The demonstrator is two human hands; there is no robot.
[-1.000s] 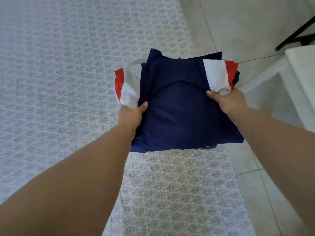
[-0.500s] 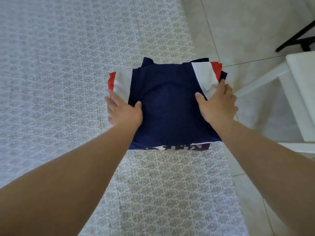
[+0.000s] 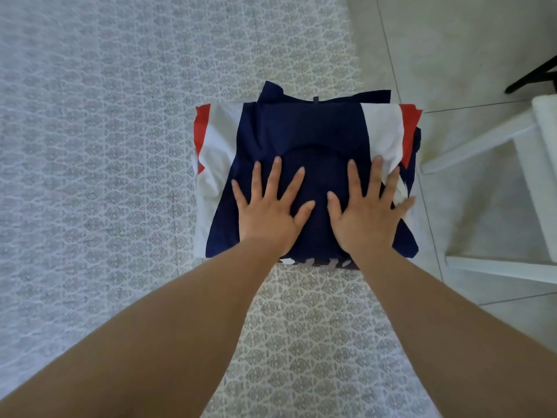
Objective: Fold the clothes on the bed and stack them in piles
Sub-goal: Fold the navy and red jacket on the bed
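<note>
Navy cloth: the folded garment [image 3: 301, 140], dark blue with white and red bands at its left and right edges, lies flat on the bed [image 3: 120, 176] near the bed's right-hand edge, close to the floor side.
Garment shape: a compact, roughly square packet; a little printed white lettering peeks out at the near edge, under the wrists.
Left hand: the left hand [image 3: 268, 212] rests palm-down on the packet's left half, fingers [image 3: 275, 173] straight and spread wide, gripping nothing.
Right hand: the right hand [image 3: 366, 215] presses palm-down on the right half, fingers straight and fanned, the outer ones reaching the white band; it holds nothing either.
Step in hand: judged to be flattening or smoothing the finished fold.
Done: this one garment looks fully folded and set down.
Left to do: no other clothes, folded or loose, show in the view, so I cannot tell how many remain; whether this packet starts a pile or tops one is also unclear, though its thickness hints at several layers.
Containers: none visible; no basket, box or drawer appears.
Bed cover: pale patterned fabric, grey-white lattice print.
Surroundings: light tiled floor [image 3: 452, 55] to the right, with white furniture [image 3: 536, 164] standing on it just beside the bed.
</note>
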